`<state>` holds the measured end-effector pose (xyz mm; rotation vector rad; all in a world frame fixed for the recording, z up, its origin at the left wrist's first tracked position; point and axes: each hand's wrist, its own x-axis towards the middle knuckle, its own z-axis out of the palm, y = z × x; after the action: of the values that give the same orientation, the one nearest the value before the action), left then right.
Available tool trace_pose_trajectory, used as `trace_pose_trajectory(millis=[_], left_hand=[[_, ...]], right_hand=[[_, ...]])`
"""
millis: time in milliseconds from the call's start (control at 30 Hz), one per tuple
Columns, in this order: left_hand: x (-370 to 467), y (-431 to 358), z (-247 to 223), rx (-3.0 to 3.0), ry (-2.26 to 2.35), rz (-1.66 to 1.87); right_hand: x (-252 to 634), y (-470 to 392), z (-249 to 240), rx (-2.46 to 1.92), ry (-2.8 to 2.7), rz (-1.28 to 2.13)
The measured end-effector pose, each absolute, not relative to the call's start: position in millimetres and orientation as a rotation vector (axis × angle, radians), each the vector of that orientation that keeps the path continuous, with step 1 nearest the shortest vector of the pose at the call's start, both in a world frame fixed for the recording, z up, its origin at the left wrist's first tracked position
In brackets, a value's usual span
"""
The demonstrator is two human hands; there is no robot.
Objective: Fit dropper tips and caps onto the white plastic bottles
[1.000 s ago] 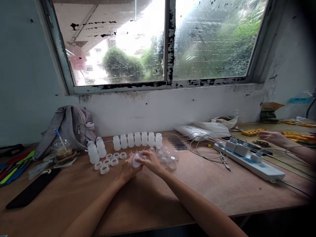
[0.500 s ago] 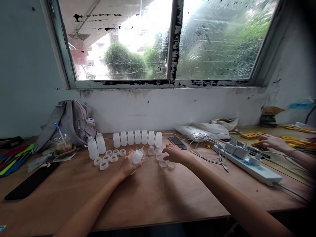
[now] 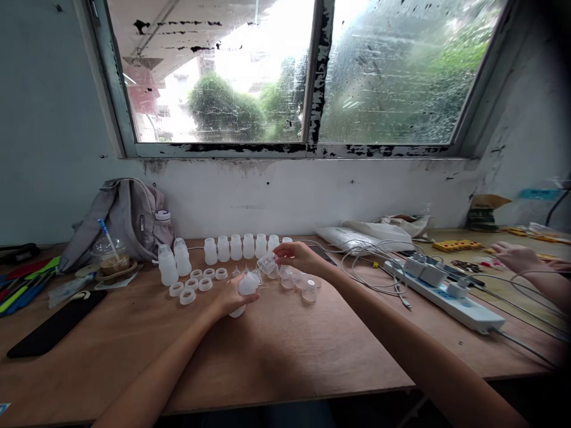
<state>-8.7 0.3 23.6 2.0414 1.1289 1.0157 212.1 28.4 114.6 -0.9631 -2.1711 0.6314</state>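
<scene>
A brown wooden table [image 3: 267, 356] runs below a wall [image 3: 200, 196] with a 2-pane window [image 3: 312, 150], its frame paint chipped. The left hand [image 3: 229, 296] has its fingers wrapped around a frosted bottle [image 3: 247, 285], above the table's middle; the right hand [image 3: 294, 254] pinches a clear cap [image 3: 267, 263] just beside it. Beyond them stands a row of 7 bottles [image 3: 235, 247]; 7 rings [image 3: 187, 296] lie to the left, more clear caps [image 3: 308, 292] to the right. A backpack [image 3: 127, 220] sits far left, a white power strip [image 3: 455, 300] right. Brown wood shows between the forearms, back to the near edge. Lettering on the dark bag [image 3: 483, 217], far right, and on a blue-white label [image 3: 4, 409], near left, is too small to read.
</scene>
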Motion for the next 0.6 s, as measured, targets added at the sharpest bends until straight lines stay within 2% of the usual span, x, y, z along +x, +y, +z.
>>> trace_pose_trajectory(millis=[600], left_hand=[[-10.0, -1.1, 23.4, 2.093, 1.149, 0.989]], right_hand=[[187.2, 27.7, 109.4, -0.962, -2.388, 0.775]])
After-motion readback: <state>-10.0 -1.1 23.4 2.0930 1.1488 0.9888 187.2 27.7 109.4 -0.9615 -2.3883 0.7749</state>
